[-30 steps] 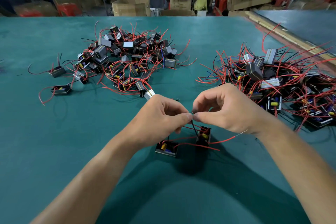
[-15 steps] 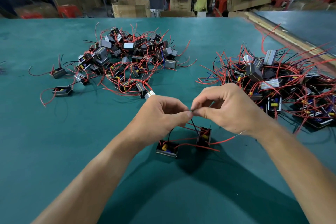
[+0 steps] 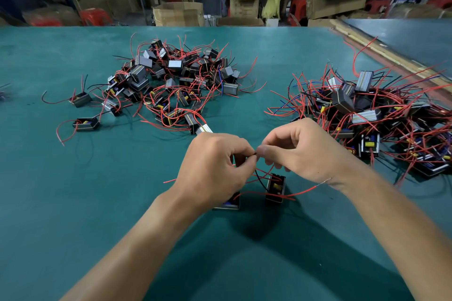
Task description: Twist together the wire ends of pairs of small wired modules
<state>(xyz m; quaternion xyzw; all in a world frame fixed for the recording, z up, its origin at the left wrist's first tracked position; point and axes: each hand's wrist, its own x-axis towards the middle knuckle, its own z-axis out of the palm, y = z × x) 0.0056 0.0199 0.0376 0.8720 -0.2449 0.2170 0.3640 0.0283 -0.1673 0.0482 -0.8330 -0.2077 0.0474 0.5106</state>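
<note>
Hands: left hand (image 3: 215, 166) and right hand (image 3: 303, 151) meet fingertip to fingertip above the near middle of the bench (image 3: 73, 203).
Left grip: fingers curled, thumb and forefinger pinching the wire ends (image 3: 255, 153).
Right grip: fingers curled too, pinching the same wire ends from the other side.
Join: held in the air between both hands; too small to tell whether it is twisted yet.
Right module (image 3: 276, 187): stands on the bench just below the hands, with a yellow part showing inside.
Left module (image 3: 228, 204): on the bench, mostly hidden under the left hand.
Black wire (image 3: 259, 179): curves down from the pinch to the Right module.
Red wire (image 3: 305, 189): runs out to the right, its bare tip near the right wrist.
Left pile (image 3: 176, 80): modules tangled in red wires, farther back on the left.
Right pile (image 3: 379, 110): a denser tangle, just beyond the right hand.
Background: cardboard boxes (image 3: 178, 13) past the far edge.
</note>
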